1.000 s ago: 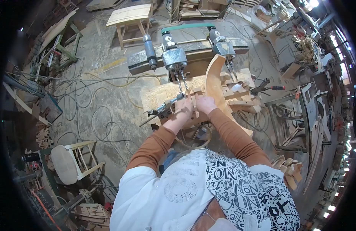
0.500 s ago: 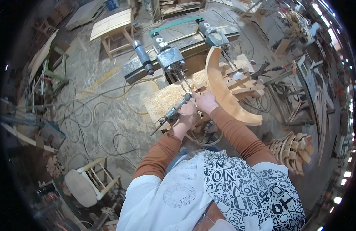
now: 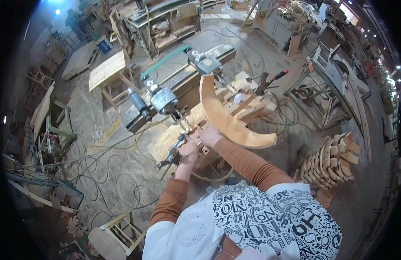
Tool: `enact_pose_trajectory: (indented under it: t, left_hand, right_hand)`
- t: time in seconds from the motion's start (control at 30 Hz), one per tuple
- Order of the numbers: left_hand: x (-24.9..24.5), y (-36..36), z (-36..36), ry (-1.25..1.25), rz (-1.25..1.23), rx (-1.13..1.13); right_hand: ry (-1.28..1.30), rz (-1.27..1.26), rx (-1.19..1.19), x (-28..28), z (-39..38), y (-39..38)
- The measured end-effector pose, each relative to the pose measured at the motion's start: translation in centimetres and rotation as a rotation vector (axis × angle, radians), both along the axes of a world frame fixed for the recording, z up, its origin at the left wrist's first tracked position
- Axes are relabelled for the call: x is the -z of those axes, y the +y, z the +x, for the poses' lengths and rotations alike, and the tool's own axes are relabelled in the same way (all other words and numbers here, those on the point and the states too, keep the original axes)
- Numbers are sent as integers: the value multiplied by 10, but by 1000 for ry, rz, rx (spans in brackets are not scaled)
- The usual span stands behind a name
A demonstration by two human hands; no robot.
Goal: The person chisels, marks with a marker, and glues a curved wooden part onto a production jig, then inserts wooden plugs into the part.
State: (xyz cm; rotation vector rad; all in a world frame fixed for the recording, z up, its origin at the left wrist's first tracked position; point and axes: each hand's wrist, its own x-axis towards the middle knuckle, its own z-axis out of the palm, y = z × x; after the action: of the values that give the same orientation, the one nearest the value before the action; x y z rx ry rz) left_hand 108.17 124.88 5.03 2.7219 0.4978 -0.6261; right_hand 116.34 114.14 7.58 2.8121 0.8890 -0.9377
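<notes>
My left hand [image 3: 189, 150] is closed beside a metal clamp [image 3: 172, 154] with a blue-grey cylinder; its palm side is hidden. My right hand [image 3: 210, 136] has its fingers on a brown wooden block [image 3: 196, 135] with dark holes, between the two hands. Just beyond the hands, drill bits [image 3: 181, 119] hang from a grey drill head [image 3: 164, 101]. A large curved wooden piece [image 3: 231, 121] stands to the right of my right hand, close to the forearm. Sawdust [image 3: 163, 143] covers the board under the drill bits.
A second drill head [image 3: 207, 65] sits farther along the machine beam [image 3: 226, 53]. Stacked curved wooden parts [image 3: 328, 162] are at the right. A stool [image 3: 106, 243] stands lower left, near hoses [image 3: 122, 180] on the floor. A metal-framed table [image 3: 315, 95] is at the right.
My view has tilted up, showing more of the workshop's far side. The machine, the curved piece and both hands appear lower and farther left. Both hands remain at the block and clamp.
</notes>
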Motion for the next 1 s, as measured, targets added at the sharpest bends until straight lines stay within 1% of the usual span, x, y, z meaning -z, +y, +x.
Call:
enact_pose_trajectory:
  t: [0.07, 0.1, 0.13, 0.17, 0.2, 0.23, 0.27, 0.33, 0.4, 0.47, 0.53, 0.57, 0.6, 0.63, 0.7, 0.83, 0.87, 0.93, 1.0]
  left_hand:
    - [-3, -5, 5, 66, 1, -64]
    - [2, -5, 9, 111, 4, -86]
    - [12, -2, 9, 97, 39, -38]
    - [21, -1, 8, 118, 41, -28]
    - [4, -4, 6, 140, 43, -22]
    - [-9, -9, 4, 156, 80, 1]
    - [-8, -10, 4, 149, 88, -12]
    - [2, -10, 7, 113, 76, -46]
    - [-1, -17, 7, 85, 100, -69]
    - [4, -18, 4, 62, 117, -107]
    - [5, -16, 4, 81, 126, -160]
    - [4, -16, 1, 91, 134, -179]
    - [2, -16, 1, 74, 140, -209]
    - [2, -16, 1, 68, 140, -209]
    - [5, -17, -1, 49, 151, -196]
    - [10, -16, 0, 94, 166, -158]
    - [11, -15, 1, 77, 137, -220]
    - [0, -21, -3, 55, 172, -166]
    - [-7, -23, -2, 55, 173, -177]
  right_hand:
    - [-53, 151, 84, 24, 6, -7]
    - [-88, 261, 123, 14, 5, -16]
    - [-97, 270, 119, 10, 11, -30]
    - [-206, 492, 175, 6, 20, -49]
    - [-312, 716, 226, 2, 29, -69]
    - [-395, 843, 362, -10, 37, -91]
    - [-473, 970, 501, -22, 46, -114]
    - [-511, 1104, 738, -8, 77, -146]
    - [-586, 1049, 741, 7, 101, -165]
    - [-552, 936, 757, 42, 120, -170]
    - [-506, 908, 659, 55, 134, -176]
    - [-486, 870, 646, 62, 139, -177]
    - [-468, 828, 641, 64, 142, -176]
    - [-468, 843, 618, 62, 143, -173]
    - [-400, 778, 646, 57, 141, -174]
    - [-426, 738, 640, 57, 134, -170]
    - [-421, 743, 658, 58, 135, -168]
    - [-422, 760, 671, 53, 137, -163]
    - [-428, 747, 683, 52, 140, -162]
